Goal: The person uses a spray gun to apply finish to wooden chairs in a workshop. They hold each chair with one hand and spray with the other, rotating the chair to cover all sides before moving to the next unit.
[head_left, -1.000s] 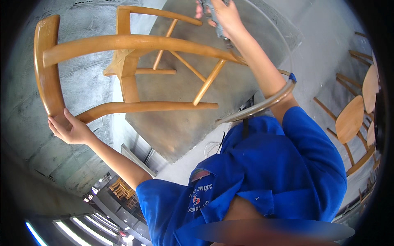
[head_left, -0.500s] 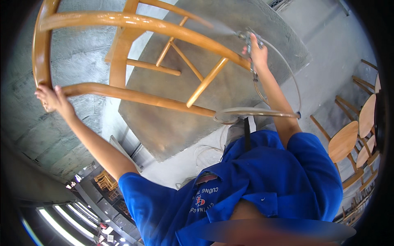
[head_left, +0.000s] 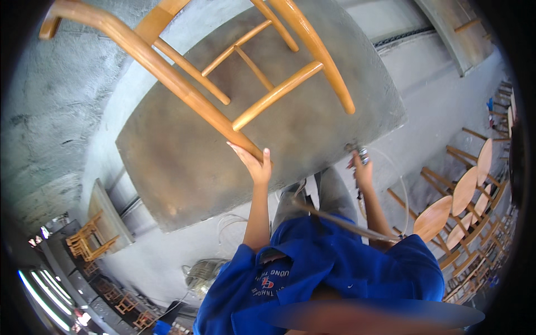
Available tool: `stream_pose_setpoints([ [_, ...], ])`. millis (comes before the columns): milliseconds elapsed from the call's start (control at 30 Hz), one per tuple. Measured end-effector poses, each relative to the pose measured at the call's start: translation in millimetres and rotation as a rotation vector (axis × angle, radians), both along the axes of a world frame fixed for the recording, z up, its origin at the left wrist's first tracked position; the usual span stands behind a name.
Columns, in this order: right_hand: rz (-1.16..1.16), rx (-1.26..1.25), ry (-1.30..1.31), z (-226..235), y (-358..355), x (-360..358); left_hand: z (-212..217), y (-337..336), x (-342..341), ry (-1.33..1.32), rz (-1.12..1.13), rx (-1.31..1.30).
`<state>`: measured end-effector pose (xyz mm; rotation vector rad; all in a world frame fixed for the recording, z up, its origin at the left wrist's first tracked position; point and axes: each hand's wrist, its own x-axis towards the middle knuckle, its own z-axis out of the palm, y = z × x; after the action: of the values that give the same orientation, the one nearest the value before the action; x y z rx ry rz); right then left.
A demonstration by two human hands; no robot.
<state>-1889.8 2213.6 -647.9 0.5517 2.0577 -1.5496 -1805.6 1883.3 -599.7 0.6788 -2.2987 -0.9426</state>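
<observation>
A glossy honey-brown wooden chair frame (head_left: 178,84) lies tilted over a wide grey board, its legs pointing toward me. My left hand (head_left: 254,163) grips the free end of its nearest leg, thumb on one side and fingers on the other. In my right hand (head_left: 363,172) is a metal spray gun (head_left: 362,153), held low and to the right of the chair, apart from it. A pale hose (head_left: 403,195) loops beside my right forearm. No mist shows at the nozzle. The chair's far upper part is cut off by the picture's edge.
The grey board (head_left: 184,195) is stained brown in patches. Several unfinished chairs (head_left: 463,190) with pale oval panels stand along the right. Stacked wooden frames (head_left: 89,240) sit at the lower left. A rough grey wall (head_left: 56,111) rises on the left.
My left hand has moved from the chair's far left corner to a leg end near me. The chair has swung round. The spray gun has come down toward me, and its mist has stopped.
</observation>
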Motion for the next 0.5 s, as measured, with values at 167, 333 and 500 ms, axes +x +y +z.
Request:
stream_pose_setpoints([
  [167, 0.215, -0.079, 0.107, -8.4, -88.6, 12.3, -22.6, -8.0, -11.3, 0.030, 0.199, -0.028],
  [333, 0.262, -0.349, 0.297, 2.9, -213.1, -26.6, 12.1, -40.7, -37.1, 0.086, 0.221, -0.050],
  [500, 0.211, -0.479, 0.407, 5.7, -293.6, -82.7, 42.1, -67.0, -57.6, 0.074, 0.232, -0.040],
])
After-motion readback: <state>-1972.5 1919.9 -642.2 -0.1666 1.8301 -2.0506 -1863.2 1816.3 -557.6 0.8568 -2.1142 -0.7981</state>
